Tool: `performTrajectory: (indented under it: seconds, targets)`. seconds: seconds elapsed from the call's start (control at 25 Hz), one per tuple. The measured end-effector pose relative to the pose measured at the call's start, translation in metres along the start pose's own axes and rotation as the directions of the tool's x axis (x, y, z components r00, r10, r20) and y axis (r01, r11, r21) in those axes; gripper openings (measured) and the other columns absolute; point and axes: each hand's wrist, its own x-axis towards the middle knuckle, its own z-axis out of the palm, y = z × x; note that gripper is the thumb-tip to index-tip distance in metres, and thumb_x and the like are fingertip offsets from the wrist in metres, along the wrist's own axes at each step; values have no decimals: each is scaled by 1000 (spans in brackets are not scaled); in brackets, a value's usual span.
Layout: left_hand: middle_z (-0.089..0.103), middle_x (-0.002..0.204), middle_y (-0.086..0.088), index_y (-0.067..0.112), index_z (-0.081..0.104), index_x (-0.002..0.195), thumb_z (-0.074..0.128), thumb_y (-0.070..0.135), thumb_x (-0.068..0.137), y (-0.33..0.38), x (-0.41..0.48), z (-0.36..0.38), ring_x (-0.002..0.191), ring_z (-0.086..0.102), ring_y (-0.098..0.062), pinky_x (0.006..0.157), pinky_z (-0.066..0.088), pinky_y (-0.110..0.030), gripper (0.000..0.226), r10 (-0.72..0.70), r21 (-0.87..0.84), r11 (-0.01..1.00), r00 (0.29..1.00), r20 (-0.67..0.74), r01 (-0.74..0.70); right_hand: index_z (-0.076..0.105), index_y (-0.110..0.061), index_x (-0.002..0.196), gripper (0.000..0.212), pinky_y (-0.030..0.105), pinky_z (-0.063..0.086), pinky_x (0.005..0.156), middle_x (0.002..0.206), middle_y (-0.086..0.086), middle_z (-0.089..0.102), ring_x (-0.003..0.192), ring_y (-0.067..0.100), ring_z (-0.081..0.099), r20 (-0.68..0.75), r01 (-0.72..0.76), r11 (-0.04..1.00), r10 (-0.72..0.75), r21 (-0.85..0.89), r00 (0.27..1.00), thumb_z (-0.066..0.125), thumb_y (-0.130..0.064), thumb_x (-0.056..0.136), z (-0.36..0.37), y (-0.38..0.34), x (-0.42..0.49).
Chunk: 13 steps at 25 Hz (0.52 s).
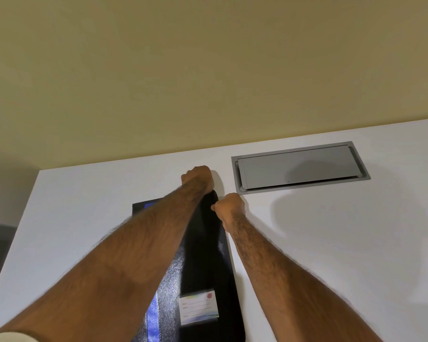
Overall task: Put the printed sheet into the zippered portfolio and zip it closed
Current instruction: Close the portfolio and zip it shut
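A black zippered portfolio (208, 255) with a blue stripe and a small white label card (199, 306) lies lengthwise on the white table (331, 243). My left hand (197, 177) is a closed fist at the portfolio's far right corner and grips that corner. Just right of the same corner, my right hand (230, 206) pinches something small at the portfolio's edge; the zipper pull itself is too small to make out. My left forearm covers much of the portfolio. The printed sheet is not visible.
A grey metal cable hatch (299, 166) is set flush in the table just right of my hands. The table's far edge meets a beige wall (208, 70). The table's left edge runs diagonally, with dark floor beyond.
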Motion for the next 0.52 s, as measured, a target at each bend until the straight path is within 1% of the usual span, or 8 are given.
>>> performTrajectory:
  seconds: [0.12,0.2,0.28,0.32,0.36,0.4,0.52]
  targets:
    - [62,130,-11,5,59,127,58,11,92,11,0,6,118,60,-29,97,46,-38,35,33,-9,999,999,16,-33,58,-14,84,14,16,39,48,82,0,60,62,11,55,14,-22,1000,22,16,1000,70,-15,90,-1,2,3]
    - [60,133,-11,5,57,130,58,12,93,6,2,8,120,59,-29,98,46,-37,37,-8,-12,1000,1000,19,9,60,-11,92,10,16,40,48,87,2,61,64,12,56,6,-31,999,31,6,999,70,-14,90,-1,3,4]
    - [56,138,-11,5,54,134,58,14,94,-8,10,6,126,56,-30,101,44,-38,41,-78,-17,997,996,31,78,63,-4,107,22,21,51,55,100,6,66,75,17,63,-14,-33,999,33,-2,999,70,-11,88,0,3,4]
    - [54,141,-11,5,52,137,58,14,95,-16,13,5,129,53,-31,104,43,-38,43,-111,-14,994,993,47,112,63,-3,111,27,27,57,62,107,8,68,83,22,67,-15,-42,999,42,4,999,70,-10,86,0,2,4]
    - [52,143,-12,5,51,139,58,14,95,-24,16,3,131,51,-31,106,42,-39,45,-137,-11,990,989,62,138,64,-2,114,30,32,60,69,110,10,69,89,26,69,-21,-48,999,48,14,999,70,-8,85,1,2,4]
    - [51,144,-12,5,50,140,58,15,95,-33,19,3,133,50,-32,107,41,-40,46,-159,-7,987,985,71,160,65,-3,114,32,35,61,73,110,11,69,92,28,69,-25,-61,998,62,24,998,69,-7,83,2,2,3]
    - [49,146,-14,4,50,139,55,15,96,-62,23,3,135,47,-34,108,38,-44,45,-200,-22,979,976,87,203,66,-4,111,36,35,61,72,106,9,72,90,29,71,-22,-88,995,89,40,996,70,-8,76,3,-1,1]
